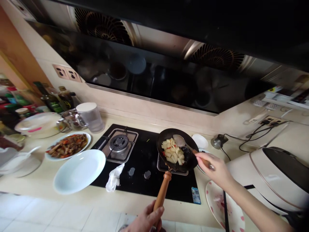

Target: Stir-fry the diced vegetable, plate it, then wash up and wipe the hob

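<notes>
Grips the turned wooden handle (162,190) of the pan in the left hand (146,219), fingers wrapped round smooth, tapering wood. To the right, a round plate (209,196) with pink spots and a reddish smear, crossed by a slim dark stick (226,209). At the front of the hob (142,153), all glossy black glass, a small blue packet (196,195), a crumpled soft white tissue (114,178) and two rounded grey knobs (131,171). Overlapping the left edge, a smooth, pale oval dish (79,172).

Well apart from the left hand, closes the right hand (214,169) on the brown, metal-tipped shaft of the ladle (179,140). Holds its rounded metal bowl at the far side of the slices (172,153), pale, flat and moist-looking, flecked with red; contact hard to tell. Under them, the round dark pan (191,159), over the right burner. Across to the left, a ridged round metal burner (119,142), then glistening brown and red food (69,145) on another pale plate (89,139). Behind, a clear-sided jug (93,119) with a white lid, dark glass bottles (51,101), and above, the slanted glossy hood (159,80).
</notes>
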A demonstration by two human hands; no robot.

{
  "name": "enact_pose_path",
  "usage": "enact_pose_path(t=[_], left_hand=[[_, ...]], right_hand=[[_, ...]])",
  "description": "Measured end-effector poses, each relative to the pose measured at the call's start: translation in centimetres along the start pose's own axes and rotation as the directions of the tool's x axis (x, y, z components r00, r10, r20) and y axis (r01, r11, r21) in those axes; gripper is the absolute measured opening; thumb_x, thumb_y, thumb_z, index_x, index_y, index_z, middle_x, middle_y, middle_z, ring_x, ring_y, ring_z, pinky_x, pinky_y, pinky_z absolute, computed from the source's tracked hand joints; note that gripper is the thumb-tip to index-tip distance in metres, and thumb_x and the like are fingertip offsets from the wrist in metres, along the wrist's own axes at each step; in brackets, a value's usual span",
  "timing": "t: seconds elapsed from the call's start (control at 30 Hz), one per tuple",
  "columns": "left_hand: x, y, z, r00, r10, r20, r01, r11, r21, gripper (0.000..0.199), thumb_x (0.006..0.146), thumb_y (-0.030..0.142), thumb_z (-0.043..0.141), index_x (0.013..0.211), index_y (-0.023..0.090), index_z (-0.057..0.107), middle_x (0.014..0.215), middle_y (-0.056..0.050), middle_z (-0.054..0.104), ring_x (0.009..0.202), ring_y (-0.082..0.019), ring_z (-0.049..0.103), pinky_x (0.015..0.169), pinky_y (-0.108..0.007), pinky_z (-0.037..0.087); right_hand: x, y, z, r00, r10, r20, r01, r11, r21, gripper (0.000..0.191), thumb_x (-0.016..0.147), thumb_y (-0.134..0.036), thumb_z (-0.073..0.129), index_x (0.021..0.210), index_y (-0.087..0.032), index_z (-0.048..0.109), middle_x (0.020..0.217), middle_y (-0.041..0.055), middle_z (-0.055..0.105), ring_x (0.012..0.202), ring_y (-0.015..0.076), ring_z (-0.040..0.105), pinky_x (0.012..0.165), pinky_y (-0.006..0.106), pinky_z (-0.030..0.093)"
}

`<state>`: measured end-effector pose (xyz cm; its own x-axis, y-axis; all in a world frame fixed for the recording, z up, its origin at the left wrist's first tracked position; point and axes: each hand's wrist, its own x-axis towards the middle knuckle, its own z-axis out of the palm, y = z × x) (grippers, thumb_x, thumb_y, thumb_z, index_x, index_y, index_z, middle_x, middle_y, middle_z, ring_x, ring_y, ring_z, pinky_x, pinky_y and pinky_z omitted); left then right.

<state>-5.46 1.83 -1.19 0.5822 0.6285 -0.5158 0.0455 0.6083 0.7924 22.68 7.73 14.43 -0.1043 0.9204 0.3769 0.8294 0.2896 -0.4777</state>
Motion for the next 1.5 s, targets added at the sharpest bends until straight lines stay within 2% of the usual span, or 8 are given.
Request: enact_pose_path(t=[0.17,0.33,0.47,0.7,0.8,0.9,1.1,1.5], left_hand=[[0.0,0.2,-0.2,1.000,-0.018,0.019,0.017,1.000,0.021,0.070,0.068,0.072,0.058,0.107,0.014,0.047,0.055,0.003,0.055,0.048,-0.009,0.045,0.049,-0.023,0.028],[0.7,-0.5,-0.9,1.000,-0.024,0.017,0.023,0.998,0.058,0.075,0.064,0.076,0.059,0.106,0.014,0.049,0.055,0.003,0.057,0.052,-0.010,0.049,0.055,-0.024,0.033],[0.9,-1.0,-1.3,1.000,-0.020,0.001,0.020,0.999,0.045,0.075,0.064,0.075,0.059,0.106,0.014,0.050,0.056,0.001,0.057,0.054,-0.011,0.050,0.056,-0.024,0.034],[1.3,-1.4,-1.4,0.998,-0.038,-0.046,0.038,0.999,0.014,0.078,0.059,0.076,0.062,0.104,0.013,0.052,0.056,0.001,0.054,0.055,-0.012,0.051,0.056,-0.025,0.034],[1.4,-1.4,-1.4,1.000,-0.025,-0.016,0.025,0.999,0.026,0.081,0.058,0.078,0.061,0.105,0.013,0.051,0.054,0.002,0.053,0.053,-0.012,0.050,0.055,-0.025,0.033],[1.3,-1.2,-1.4,1.000,-0.015,0.021,0.014,0.999,0.047,0.078,0.061,0.079,0.058,0.104,0.015,0.050,0.053,0.003,0.053,0.053,-0.011,0.049,0.053,-0.025,0.031],[0.3,0.0,-0.7,1.000,-0.020,0.003,0.019,0.999,0.032,0.072,0.065,0.075,0.059,0.105,0.016,0.049,0.055,0.003,0.055,0.053,-0.010,0.049,0.049,-0.022,0.027],[-0.1,0.1,-0.4,0.998,-0.062,-0.002,0.062,0.997,-0.046,0.069,0.066,0.073,0.059,0.104,0.017,0.046,0.059,0.004,0.056,0.039,-0.005,0.040,0.040,-0.020,0.023]], right_hand=[[-1.0,1.9,-0.1,0.813,0.574,-0.096,-0.429,0.703,0.568,0.037,0.075,-0.049,0.067,0.094,-0.018,0.065,0.079,0.0072,0.072,0.072,0.0234,0.071,0.065,0.031,0.059],[-2.1,4.9,-0.2,0.569,0.806,-0.165,-0.424,0.459,0.781,0.047,0.054,-0.041,0.082,0.087,-0.013,0.063,0.062,0.0064,0.071,0.058,0.0249,0.070,0.049,0.028,0.059],[-3.2,6.6,-0.3,0.497,0.854,-0.153,-0.396,0.380,0.836,0.046,0.050,-0.036,0.082,0.083,-0.012,0.062,0.056,0.0058,0.068,0.053,0.0251,0.069,0.045,0.027,0.057],[-4.5,6.8,-0.1,0.586,0.775,-0.237,-0.393,0.528,0.752,0.042,0.065,-0.044,0.076,0.091,-0.014,0.063,0.068,0.0065,0.071,0.063,0.0246,0.071,0.056,0.029,0.060],[-4.6,6.1,0.6,0.793,0.544,-0.275,-0.363,0.784,0.504,0.030,0.077,-0.042,0.066,0.095,-0.018,0.067,0.085,0.0088,0.073,0.080,0.0243,0.071,0.072,0.033,0.059],[-4.4,6.1,2.4,0.986,0.158,-0.051,-0.149,0.978,0.149,0.023,0.082,-0.025,0.058,0.101,-0.024,0.071,0.120,0.0102,0.065,0.103,0.0236,0.065,0.086,0.035,0.055],[-6.1,7.7,4.8,0.959,-0.064,0.275,0.096,0.990,-0.106,0.053,0.073,-0.004,0.051,0.116,-0.031,0.065,0.141,0.0065,0.048,0.114,0.0220,0.059,0.091,0.031,0.050],[-9.4,6.0,6.8,0.926,0.262,0.271,-0.321,0.926,0.201,0.025,0.076,-0.031,0.059,0.100,-0.023,0.055,0.088,0.0020,0.061,0.074,0.0174,0.060,0.068,0.030,0.050]])
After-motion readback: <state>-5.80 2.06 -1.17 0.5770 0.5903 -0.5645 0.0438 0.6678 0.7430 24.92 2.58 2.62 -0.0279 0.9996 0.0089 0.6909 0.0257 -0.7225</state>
